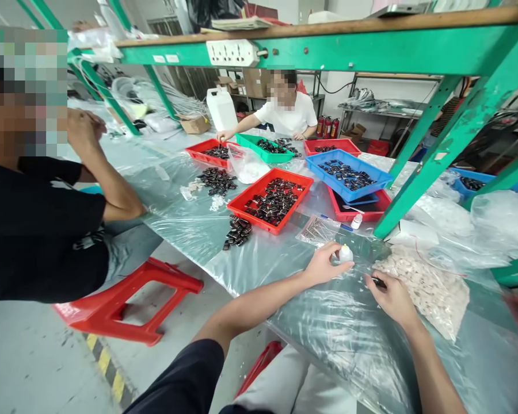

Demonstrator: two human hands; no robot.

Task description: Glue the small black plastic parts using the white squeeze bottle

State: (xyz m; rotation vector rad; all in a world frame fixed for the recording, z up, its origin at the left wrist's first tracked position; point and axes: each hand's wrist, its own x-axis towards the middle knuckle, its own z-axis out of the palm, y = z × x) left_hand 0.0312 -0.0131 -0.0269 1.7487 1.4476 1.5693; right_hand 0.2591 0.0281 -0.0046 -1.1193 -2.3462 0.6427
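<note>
My left hand [326, 264] rests on the plastic-covered table [328, 328] with its fingers closed round a small white bottle [345, 253]. A short way to the right, my right hand [391, 296] pinches a small dark part [379, 282] between thumb and fingers. Just beyond that hand lies a clear bag of small white pieces [427, 287]. The two hands are a little apart, both low over the table.
A red tray [242, 202] of black parts, a blue tray [315, 164], a green tray [246, 141] and more red trays lie further up the table. Green frame posts [435, 155] stand at right. One person sits at left, another at the far end. A red stool [133, 299] stands on the floor.
</note>
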